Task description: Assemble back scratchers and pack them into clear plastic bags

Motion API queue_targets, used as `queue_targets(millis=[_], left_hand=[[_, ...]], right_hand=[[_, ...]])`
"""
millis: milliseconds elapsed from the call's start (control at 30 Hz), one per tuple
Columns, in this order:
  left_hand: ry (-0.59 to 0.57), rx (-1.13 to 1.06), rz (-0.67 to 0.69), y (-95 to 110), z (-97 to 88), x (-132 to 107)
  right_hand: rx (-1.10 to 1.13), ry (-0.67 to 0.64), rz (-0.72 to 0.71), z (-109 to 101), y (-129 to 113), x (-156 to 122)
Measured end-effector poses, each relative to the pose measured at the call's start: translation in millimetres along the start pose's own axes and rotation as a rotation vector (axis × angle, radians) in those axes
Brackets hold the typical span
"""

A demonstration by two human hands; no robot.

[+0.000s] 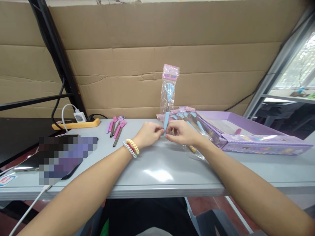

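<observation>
A light-blue back scratcher (166,119) with a claw-shaped head stands upright in a clear plastic bag (170,72) that has a pink printed top. My left hand (150,134) pinches the bottom of its handle from the left. From the right, my right hand (183,132) pinches the same lower end, fingers curled in; whether they grip the handle or just the bag's edge is hard to see. Just behind my right hand lie several bagged blue back scratchers (199,124), partly covered by it. Loose pink and purple back scratchers (119,131) rest left of my left hand.
An open purple box (261,144) sits on the grey table (157,178) at right. Blurred-out devices (71,154) with white cables lie at left, before a yellow power strip (93,123) with a white charger (80,116). Cardboard (123,78) lines the back.
</observation>
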State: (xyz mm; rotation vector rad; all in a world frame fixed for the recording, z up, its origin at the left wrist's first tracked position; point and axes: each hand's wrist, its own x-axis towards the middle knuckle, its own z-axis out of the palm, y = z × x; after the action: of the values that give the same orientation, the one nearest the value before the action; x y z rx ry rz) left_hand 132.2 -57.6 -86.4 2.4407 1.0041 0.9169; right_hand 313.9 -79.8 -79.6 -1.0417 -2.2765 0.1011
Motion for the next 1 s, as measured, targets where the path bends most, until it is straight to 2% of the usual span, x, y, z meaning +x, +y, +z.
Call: queue_targets(millis=[133, 367, 500, 800, 1000], left_hand=[[-0.042, -0.025, 0.002, 2, -0.2, -1], [-0.203, -0.234, -0.009, 3, 1.3, -5], [-0.260, -0.227, 0.025, 3, 3.2, -5], [-0.219, -0.075, 0.112, 4, 0.3, -6], [-0.201, -0.084, 0.153, 8, -2.4, -6]], right_hand=[[-0.075, 0.009, -0.008, 2, 3, 0], [-0.152, 0.012, 0.006, 6, 5, 1], [-0.193, 0.029, 0.006, 8, 7, 1], [-0.158, 0.115, -0.079, 8, 7, 2], [-0.146, 0.215, 0.040, -5, 8, 3]])
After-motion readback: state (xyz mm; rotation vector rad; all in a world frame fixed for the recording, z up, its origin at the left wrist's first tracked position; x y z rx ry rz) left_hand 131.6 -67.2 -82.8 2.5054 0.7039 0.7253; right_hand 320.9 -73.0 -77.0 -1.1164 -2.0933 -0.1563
